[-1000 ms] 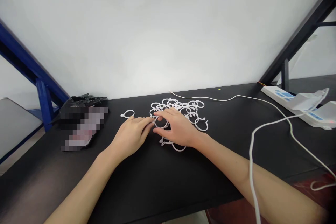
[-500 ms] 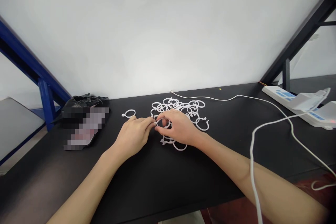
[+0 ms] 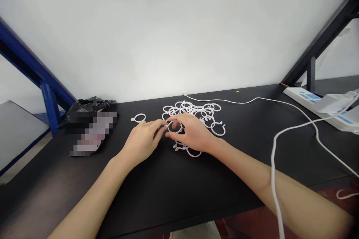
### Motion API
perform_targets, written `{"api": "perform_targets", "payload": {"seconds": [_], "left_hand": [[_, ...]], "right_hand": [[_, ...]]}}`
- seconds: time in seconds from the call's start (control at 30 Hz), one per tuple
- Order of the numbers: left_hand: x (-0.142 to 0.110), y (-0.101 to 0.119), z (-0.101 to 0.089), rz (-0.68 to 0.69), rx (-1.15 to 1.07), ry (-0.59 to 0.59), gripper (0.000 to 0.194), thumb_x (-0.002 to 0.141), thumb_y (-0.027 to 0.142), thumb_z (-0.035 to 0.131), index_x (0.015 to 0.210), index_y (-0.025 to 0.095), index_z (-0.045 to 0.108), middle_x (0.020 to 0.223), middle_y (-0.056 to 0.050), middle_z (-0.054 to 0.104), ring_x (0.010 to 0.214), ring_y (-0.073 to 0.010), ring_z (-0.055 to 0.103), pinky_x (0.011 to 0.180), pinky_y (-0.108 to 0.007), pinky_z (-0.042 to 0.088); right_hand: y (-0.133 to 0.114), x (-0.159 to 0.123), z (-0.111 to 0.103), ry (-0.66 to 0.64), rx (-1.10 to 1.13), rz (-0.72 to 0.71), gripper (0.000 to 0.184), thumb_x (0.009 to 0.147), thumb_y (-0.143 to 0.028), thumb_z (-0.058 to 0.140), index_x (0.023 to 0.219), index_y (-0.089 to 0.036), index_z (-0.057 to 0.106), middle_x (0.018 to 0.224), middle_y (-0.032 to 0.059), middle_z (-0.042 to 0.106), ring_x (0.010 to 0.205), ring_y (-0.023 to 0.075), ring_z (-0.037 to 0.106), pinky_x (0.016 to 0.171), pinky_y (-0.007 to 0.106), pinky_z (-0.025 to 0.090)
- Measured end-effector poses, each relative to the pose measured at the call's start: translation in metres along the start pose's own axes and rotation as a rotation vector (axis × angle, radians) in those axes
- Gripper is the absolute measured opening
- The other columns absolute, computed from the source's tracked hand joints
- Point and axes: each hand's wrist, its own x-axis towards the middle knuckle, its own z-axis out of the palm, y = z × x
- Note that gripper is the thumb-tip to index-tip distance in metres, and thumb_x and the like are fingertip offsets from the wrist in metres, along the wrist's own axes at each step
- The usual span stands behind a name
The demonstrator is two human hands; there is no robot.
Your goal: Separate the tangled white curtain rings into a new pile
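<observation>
Between my two hands is a white plastic curtain ring [image 3: 174,133] with a small end piece on its left side. My left hand [image 3: 141,140] pinches that end between thumb and fingertips. Curved around the ring's body, the thumb and fingers of my right hand [image 3: 192,130] grip it from the right. Behind and beneath my right hand lies a loose pile of similar white rings [image 3: 215,109], partly hidden by the hand. One single ring [image 3: 145,117] rests apart, just beyond my left hand.
A black plastic bag [image 3: 91,104] and a blurred-out flat item [image 3: 94,136] lie on the black table [image 3: 157,198] at left. White cable [image 3: 276,171] crosses over my right forearm. At right stands a white device with blue panels [image 3: 310,96]. A pale wall rises behind.
My hands keep their hold on the ring with only slight finger movement. The whole view has shifted a little, so the table items appear slightly higher.
</observation>
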Motion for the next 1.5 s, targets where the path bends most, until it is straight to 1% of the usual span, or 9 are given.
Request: {"api": "perform_targets", "payload": {"seconds": [0.13, 0.3, 0.43, 0.6, 0.8, 1.0, 1.2, 1.3, 1.5], "left_hand": [[0.001, -0.002, 0.001, 0.014, -0.034, 0.028, 0.030, 0.100, 0.037, 0.039, 0.106, 0.025, 0.065, 0.087, -0.001, 0.074, 0.075, -0.0184, 0.065, 0.072, -0.031, 0.046], [0.001, -0.001, 0.003, -0.029, -0.045, 0.067, 0.028, 0.099, 0.040, 0.042, 0.105, 0.027, 0.066, 0.081, 0.001, 0.072, 0.066, -0.0159, 0.060, 0.068, -0.030, 0.045], [0.003, 0.000, -0.001, -0.086, -0.034, 0.098, 0.028, 0.098, 0.040, 0.043, 0.104, 0.026, 0.065, 0.080, 0.001, 0.071, 0.067, -0.0168, 0.060, 0.066, -0.030, 0.044], [0.004, -0.023, -0.012, -0.258, 0.212, 0.257, 0.029, 0.097, 0.037, 0.040, 0.100, 0.022, 0.065, 0.092, -0.008, 0.071, 0.091, -0.0280, 0.063, 0.077, -0.039, 0.046], [-0.003, -0.056, -0.010, -0.422, 0.390, 0.189, 0.035, 0.092, 0.039, 0.044, 0.102, 0.017, 0.069, 0.106, -0.021, 0.066, 0.108, -0.0421, 0.055, 0.082, -0.052, 0.046], [0.003, -0.041, -0.001, -0.221, 0.301, 0.233, 0.040, 0.094, 0.036, 0.044, 0.120, 0.015, 0.066, 0.114, -0.015, 0.064, 0.106, -0.0349, 0.052, 0.090, -0.049, 0.047], [0.007, -0.029, 0.016, 0.094, 0.090, 0.082, 0.039, 0.097, 0.030, 0.043, 0.132, 0.023, 0.060, 0.130, -0.007, 0.060, 0.116, -0.0276, 0.047, 0.103, -0.045, 0.043], [0.007, -0.028, 0.017, 0.089, 0.052, 0.043, 0.035, 0.097, 0.034, 0.046, 0.126, 0.023, 0.063, 0.119, -0.006, 0.066, 0.109, -0.0263, 0.051, 0.101, -0.045, 0.044], [0.008, -0.025, 0.006, -0.094, 0.079, 0.046, 0.021, 0.093, 0.040, 0.052, 0.089, 0.022, 0.064, 0.095, -0.005, 0.070, 0.098, -0.0266, 0.055, 0.090, -0.043, 0.046]], "right_hand": [[0.000, 0.000, 0.002, 0.013, 0.002, 0.029, 0.047, 0.082, -0.038, 0.074, 0.123, -0.020, 0.060, 0.096, 0.0045, 0.072, 0.106, 0.0247, 0.062, 0.095, 0.042, 0.047], [0.000, 0.000, 0.001, 0.011, -0.044, 0.026, 0.040, 0.081, -0.041, 0.075, 0.114, -0.020, 0.064, 0.094, 0.0046, 0.071, 0.101, 0.0246, 0.061, 0.089, 0.040, 0.049], [0.003, 0.001, 0.002, 0.083, -0.089, -0.003, 0.051, 0.082, -0.045, 0.073, 0.124, -0.020, 0.060, 0.107, 0.0073, 0.068, 0.108, 0.0258, 0.057, 0.097, 0.043, 0.046], [0.007, 0.002, 0.002, 0.133, -0.180, 0.044, 0.041, 0.092, -0.040, 0.060, 0.126, -0.018, 0.059, 0.110, 0.0094, 0.064, 0.109, 0.0268, 0.054, 0.100, 0.045, 0.045], [0.010, 0.001, 0.001, 0.068, -0.320, 0.076, 0.039, 0.093, -0.032, 0.055, 0.128, -0.014, 0.059, 0.117, 0.0132, 0.061, 0.114, 0.0307, 0.050, 0.101, 0.049, 0.044], [0.009, 0.002, 0.000, 0.085, -0.406, 0.119, 0.042, 0.093, -0.031, 0.055, 0.131, -0.013, 0.057, 0.123, 0.0151, 0.058, 0.117, 0.0307, 0.051, 0.102, 0.048, 0.043], [0.011, 0.002, 0.001, 0.068, -0.462, 0.160, 0.040, 0.094, -0.030, 0.053, 0.129, -0.012, 0.060, 0.122, 0.0165, 0.058, 0.116, 0.0314, 0.052, 0.102, 0.049, 0.043], [0.011, 0.002, 0.001, 0.048, -0.472, 0.164, 0.039, 0.095, -0.031, 0.052, 0.128, -0.011, 0.061, 0.123, 0.0168, 0.058, 0.116, 0.0319, 0.052, 0.102, 0.049, 0.043], [0.010, 0.002, 0.000, 0.040, -0.467, 0.187, 0.042, 0.094, -0.032, 0.053, 0.130, -0.012, 0.060, 0.123, 0.0162, 0.058, 0.116, 0.0320, 0.052, 0.103, 0.049, 0.043]]}}
